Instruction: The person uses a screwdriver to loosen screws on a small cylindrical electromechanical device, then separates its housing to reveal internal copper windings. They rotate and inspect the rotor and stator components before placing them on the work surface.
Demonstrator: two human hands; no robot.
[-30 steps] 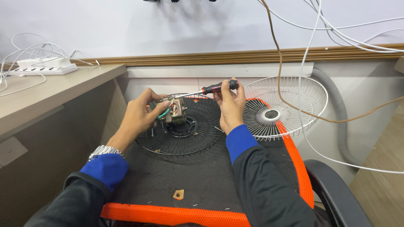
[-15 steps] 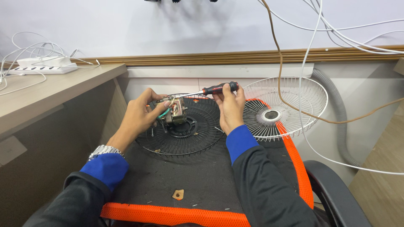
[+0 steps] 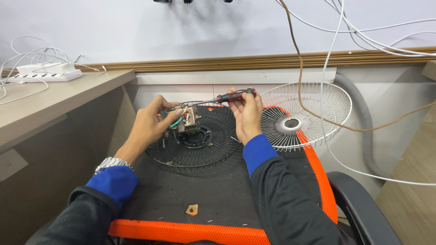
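my left hand (image 3: 147,127) grip is clamped on the small motor (image 3: 187,120) above the black fan grille (image 3: 195,147); right hand (image 3: 247,113) grip pinches the screwdriver (image 3: 227,97), whose tip could slip off the screw if i tilt

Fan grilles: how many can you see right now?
2. A black fan grille lies flat on the dark mat under the small motor. A white fan grille leans at the mat's right edge. None other shows.
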